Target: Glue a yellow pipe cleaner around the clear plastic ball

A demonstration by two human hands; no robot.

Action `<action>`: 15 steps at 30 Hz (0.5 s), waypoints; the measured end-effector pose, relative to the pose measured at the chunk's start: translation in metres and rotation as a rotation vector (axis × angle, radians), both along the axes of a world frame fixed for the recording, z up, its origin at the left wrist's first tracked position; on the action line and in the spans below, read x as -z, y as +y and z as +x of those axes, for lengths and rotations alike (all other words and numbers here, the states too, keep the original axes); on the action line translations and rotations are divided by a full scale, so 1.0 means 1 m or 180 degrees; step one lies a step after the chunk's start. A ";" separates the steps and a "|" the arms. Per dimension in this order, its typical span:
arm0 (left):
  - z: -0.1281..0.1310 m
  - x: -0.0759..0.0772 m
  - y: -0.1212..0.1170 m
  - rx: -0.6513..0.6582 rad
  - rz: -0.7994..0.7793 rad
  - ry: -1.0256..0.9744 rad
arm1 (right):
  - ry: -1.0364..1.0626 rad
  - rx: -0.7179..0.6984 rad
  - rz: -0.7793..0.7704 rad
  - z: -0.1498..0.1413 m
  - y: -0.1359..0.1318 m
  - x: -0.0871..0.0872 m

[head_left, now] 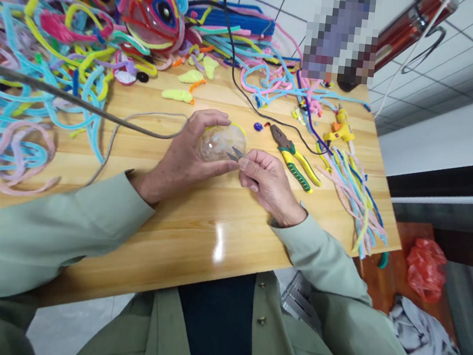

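Observation:
My left hand [183, 151] curls around a clear plastic dome [217, 143] with a bit of yellow along its far rim. In my right hand [266, 180] is a small pair of scissors [236, 154]; the two pointed metal blades are slightly apart at the dome's near right side, and the handles are hidden by my fingers. Whether the blades touch the plastic I cannot tell. Right of the dome lie a small purple coil [258, 127] and pliers [296, 160] with yellow and green handles.
Tangled pipe cleaners [9, 111] and colourful fish-like figures [153, 8] fill the left and back. A yellow glue gun [341, 127] stands at the right, near a pipe-cleaner bundle [356, 199]. A dark cable [246, 96] crosses the wooden table [188, 223]. A red thermos [407, 31] is behind.

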State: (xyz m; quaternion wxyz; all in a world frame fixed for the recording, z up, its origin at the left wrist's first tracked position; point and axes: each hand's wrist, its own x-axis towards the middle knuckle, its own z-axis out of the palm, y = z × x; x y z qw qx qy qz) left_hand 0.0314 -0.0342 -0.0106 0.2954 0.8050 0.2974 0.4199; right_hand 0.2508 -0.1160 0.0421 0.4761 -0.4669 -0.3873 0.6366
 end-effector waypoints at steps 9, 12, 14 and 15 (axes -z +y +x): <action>0.005 -0.002 -0.008 -0.0043 0.0308 -0.0150 | 0.0115 0.0385 -0.0116 -0.013 -0.010 0.000; 0.006 -0.002 -0.009 -0.0111 0.0270 -0.0109 | 0.0166 0.0430 -0.0135 -0.016 -0.011 -0.002; 0.006 -0.003 -0.010 -0.0146 0.0191 -0.0068 | 0.0223 0.0452 -0.0126 -0.017 -0.012 -0.002; 0.006 -0.003 -0.011 -0.0142 0.0167 -0.0062 | 0.0250 0.0461 -0.0122 -0.018 -0.013 -0.003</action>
